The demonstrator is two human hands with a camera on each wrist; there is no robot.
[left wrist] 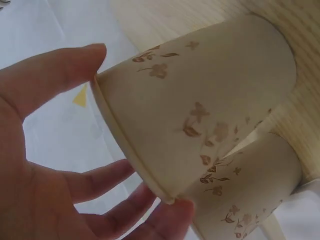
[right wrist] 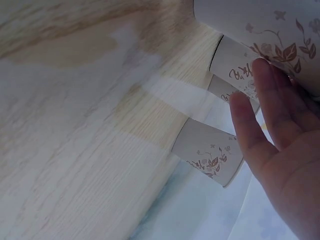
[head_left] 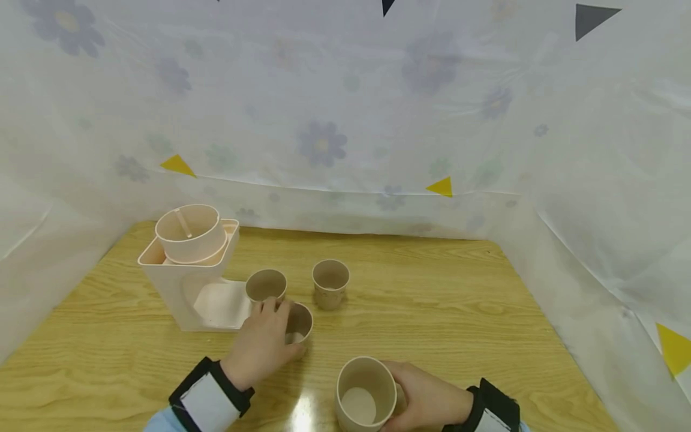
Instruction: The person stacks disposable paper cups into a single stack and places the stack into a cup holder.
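My left hand (head_left: 264, 342) pinches the rim of a beige paper cup (left wrist: 200, 95) with brown flower print, thumb on one side and fingertips on the other. This cup stands upright on the table, close to a second paper cup (head_left: 266, 285) behind it. A third paper cup (head_left: 330, 285) stands apart, farther back to the right. Near the front edge, my right hand (head_left: 423, 396) grips a larger beige mug (head_left: 360, 393) around its handle side. The mug's flower-printed wall shows in the right wrist view; my thumb is hidden there.
At the left stands a white machine-like dispenser (head_left: 178, 294) with a round container (head_left: 189, 234) on top and a flat base (head_left: 221, 305) beside the cups. The wooden table (head_left: 432, 288) is enclosed by white flowered sheeting (head_left: 324, 90).
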